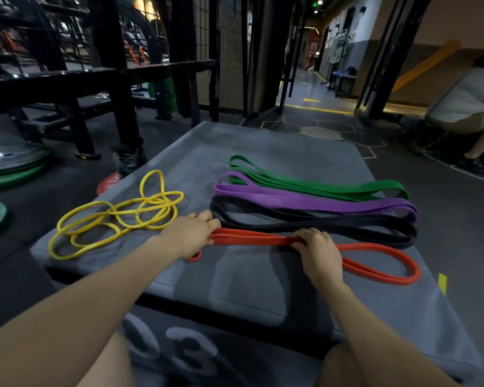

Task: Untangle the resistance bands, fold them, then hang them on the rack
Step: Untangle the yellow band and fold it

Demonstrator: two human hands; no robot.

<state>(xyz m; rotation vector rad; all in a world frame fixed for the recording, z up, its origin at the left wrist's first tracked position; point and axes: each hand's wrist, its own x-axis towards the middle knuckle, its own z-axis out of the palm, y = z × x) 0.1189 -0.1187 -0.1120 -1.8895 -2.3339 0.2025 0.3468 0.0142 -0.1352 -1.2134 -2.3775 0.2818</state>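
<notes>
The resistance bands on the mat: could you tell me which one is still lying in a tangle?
The yellow band, at the left end of the mat. It lies in loose crossing loops, while the green, purple, black and orange bands lie as long folded strips.

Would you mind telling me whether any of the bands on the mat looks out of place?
Yes: the yellow band lies in a tangle of crossing loops at the mat's left, while green, purple and black lie folded straight.

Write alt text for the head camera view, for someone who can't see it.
Both hands, left hand and right hand, grip a folded orange band on a grey padded box. Beyond lie black, purple and green bands; a tangled yellow band lies left.
</notes>
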